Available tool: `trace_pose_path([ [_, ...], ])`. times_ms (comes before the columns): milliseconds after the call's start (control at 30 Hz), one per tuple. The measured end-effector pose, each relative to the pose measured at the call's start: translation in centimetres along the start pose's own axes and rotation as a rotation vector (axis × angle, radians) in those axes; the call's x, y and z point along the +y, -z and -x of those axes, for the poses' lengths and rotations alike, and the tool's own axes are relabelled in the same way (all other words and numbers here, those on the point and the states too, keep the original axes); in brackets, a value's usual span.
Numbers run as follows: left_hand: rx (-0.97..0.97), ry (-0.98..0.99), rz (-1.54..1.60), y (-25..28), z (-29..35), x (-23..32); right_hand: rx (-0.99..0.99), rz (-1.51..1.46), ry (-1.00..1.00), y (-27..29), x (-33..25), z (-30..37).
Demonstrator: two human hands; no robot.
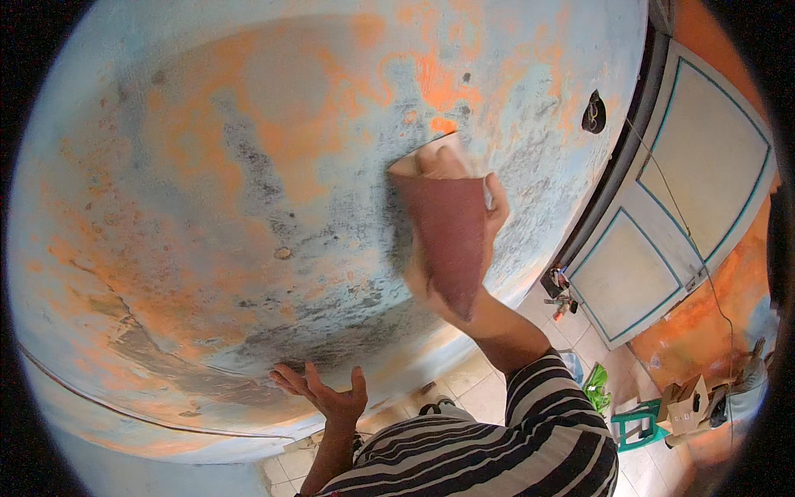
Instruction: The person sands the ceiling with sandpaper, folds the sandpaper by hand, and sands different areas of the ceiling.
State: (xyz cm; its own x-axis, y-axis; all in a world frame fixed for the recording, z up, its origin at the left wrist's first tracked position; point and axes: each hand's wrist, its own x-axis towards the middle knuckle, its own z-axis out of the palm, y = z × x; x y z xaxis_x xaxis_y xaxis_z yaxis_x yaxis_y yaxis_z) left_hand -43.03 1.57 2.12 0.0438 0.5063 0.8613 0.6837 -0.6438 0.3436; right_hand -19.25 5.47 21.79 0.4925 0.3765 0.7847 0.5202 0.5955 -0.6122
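A folded sheet of reddish-brown sandpaper (451, 232) is gripped in my right hand (443, 162), its fingers over the pale upper fold and its thumb at the right edge. The sheet is up against a wall (331, 207) with worn light-blue paint, orange patches and dark stains; the hand is slightly blurred. Low down, my left hand (338, 399) has its fingers spread, close to the wall's stained lower part. Whether its fingertips touch the surface I cannot tell.
At right stands a pale door (704, 149) with teal trim lines, a thin cable hanging across it. A black item (593, 113) hangs on the wall. On the tiled floor are a green stool (636, 426), a cardboard box (686, 406) and a green bag (596, 386).
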Motion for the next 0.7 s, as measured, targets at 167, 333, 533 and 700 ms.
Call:
trace_pose_path([
  [167, -0.014, 0.005, -0.011, 0.4, -0.3, 0.0, 0.297, 0.208, 0.055, 0.3, -2.2, -1.0],
  [333, 0.009, -0.014, 0.031, 0.3, -0.2, 0.1, 0.028, 0.610, 0.372, 1.6, -2.6, -0.6],
  [533, -0.034, -0.015, 0.007, 1.1, 0.3, 0.1, 0.031, 0.522, 0.540, 0.8, -4.3, 0.2],
  [700, -0.022, -0.024, 0.017, 1.3, 0.0, 0.2, 0.005, 0.534, 0.356, 3.2, -3.8, -2.4],
])
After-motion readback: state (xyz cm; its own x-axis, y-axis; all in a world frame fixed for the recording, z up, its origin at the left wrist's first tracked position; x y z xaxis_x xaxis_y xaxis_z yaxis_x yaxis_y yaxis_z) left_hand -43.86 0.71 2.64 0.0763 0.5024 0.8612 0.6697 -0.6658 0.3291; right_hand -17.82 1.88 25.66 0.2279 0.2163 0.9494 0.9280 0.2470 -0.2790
